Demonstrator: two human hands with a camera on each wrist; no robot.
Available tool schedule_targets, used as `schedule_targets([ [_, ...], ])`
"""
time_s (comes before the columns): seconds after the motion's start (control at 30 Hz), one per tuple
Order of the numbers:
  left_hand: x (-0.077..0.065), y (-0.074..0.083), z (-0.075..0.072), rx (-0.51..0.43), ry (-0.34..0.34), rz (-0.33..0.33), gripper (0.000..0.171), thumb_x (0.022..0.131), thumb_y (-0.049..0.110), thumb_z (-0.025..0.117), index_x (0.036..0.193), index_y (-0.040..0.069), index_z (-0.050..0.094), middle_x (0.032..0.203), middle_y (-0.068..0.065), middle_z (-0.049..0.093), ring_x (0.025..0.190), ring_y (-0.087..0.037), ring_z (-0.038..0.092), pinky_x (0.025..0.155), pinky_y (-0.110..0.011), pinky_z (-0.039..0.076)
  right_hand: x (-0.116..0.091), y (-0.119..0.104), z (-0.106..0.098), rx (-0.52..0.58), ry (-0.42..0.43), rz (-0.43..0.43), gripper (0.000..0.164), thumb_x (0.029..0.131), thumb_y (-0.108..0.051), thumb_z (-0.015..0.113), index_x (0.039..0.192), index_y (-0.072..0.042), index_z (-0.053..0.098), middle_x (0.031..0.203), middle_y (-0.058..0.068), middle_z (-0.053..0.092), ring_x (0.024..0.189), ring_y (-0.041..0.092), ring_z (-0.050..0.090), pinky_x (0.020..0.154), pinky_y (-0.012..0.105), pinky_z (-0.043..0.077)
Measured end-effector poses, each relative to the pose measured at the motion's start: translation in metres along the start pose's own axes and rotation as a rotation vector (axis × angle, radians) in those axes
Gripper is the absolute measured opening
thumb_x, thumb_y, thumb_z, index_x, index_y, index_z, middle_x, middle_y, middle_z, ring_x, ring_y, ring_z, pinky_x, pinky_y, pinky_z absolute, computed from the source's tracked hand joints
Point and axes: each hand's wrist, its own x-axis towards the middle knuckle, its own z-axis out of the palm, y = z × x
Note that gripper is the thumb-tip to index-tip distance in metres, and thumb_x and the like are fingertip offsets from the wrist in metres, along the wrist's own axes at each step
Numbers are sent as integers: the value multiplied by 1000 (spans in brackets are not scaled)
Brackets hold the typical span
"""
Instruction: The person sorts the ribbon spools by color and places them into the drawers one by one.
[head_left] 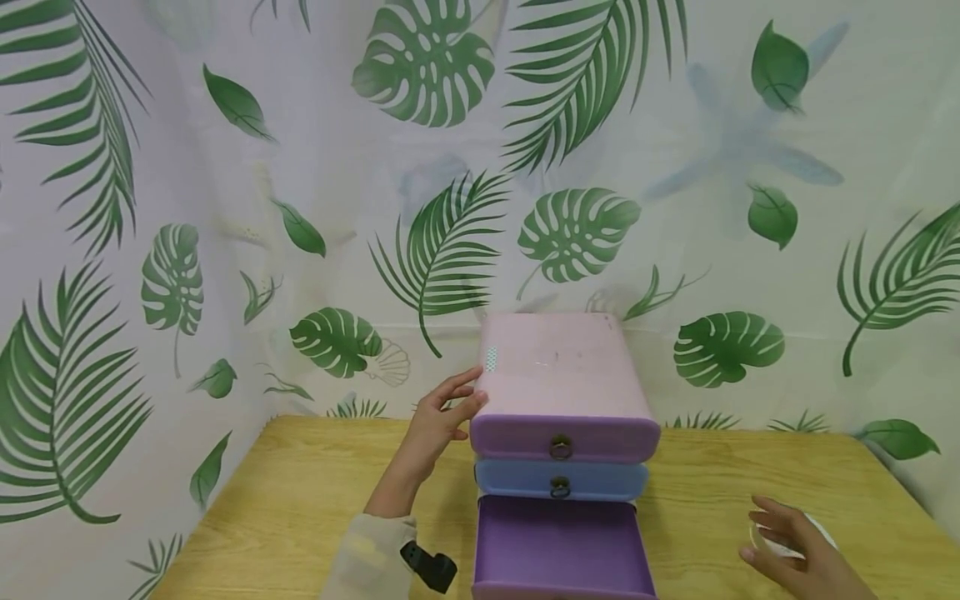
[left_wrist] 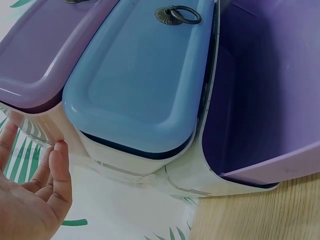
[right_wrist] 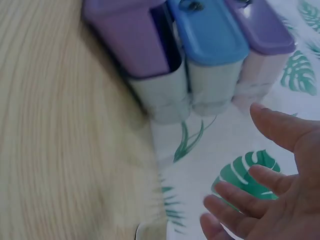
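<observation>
A small drawer cabinet (head_left: 555,358) with a pale pink top stands on the table. Its top drawer (head_left: 517,440) is purple and the middle drawer (head_left: 517,479) is blue, both closed with metal ring pulls. The purple bottom drawer (head_left: 562,542) is pulled out, and no objects show inside it. My left hand (head_left: 435,421) touches the cabinet's upper left side with its fingertips. To the right of the cabinet, my right hand (head_left: 798,546) hovers with fingers spread loosely and nothing in them. A white rounded object (head_left: 821,529), mostly hidden, lies behind that hand.
The wood-grain table (head_left: 292,492) extends on both sides of the cabinet. A white cloth (head_left: 465,150) printed with green leaves hangs behind and along the left side. A black strap with a small device (head_left: 431,567) is on my left wrist.
</observation>
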Motion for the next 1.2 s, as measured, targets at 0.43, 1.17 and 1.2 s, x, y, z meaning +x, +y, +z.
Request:
schedule_targets([
  [0.43, -2, 3, 1, 4, 1, -1, 47, 92, 29, 65, 138, 28, 55, 136, -13, 49, 94, -14, 56, 70, -31, 48, 18, 19, -15, -378, 185, -50, 87, 92, -37, 64, 140, 21, 20, 131, 51, 27, 112, 67, 31, 84, 75, 32],
  [1.17, -3, 2, 2, 10, 18, 1, 46, 93, 29, 63, 139, 25, 54, 132, -14, 51, 87, -11, 55, 67, -28, 47, 33, 61, -23, -522, 174, 28, 94, 80, -45, 75, 128, 24, 33, 125, 49, 38, 105, 64, 44, 77, 65, 43],
  [1.2, -3, 3, 2, 8, 18, 3, 46, 93, 29, 63, 138, 25, 54, 132, -14, 51, 87, -11, 55, 67, -29, 47, 33, 61, -24, -524, 168, 23, 93, 80, -45, 74, 128, 24, 34, 124, 49, 39, 104, 64, 46, 75, 63, 44],
])
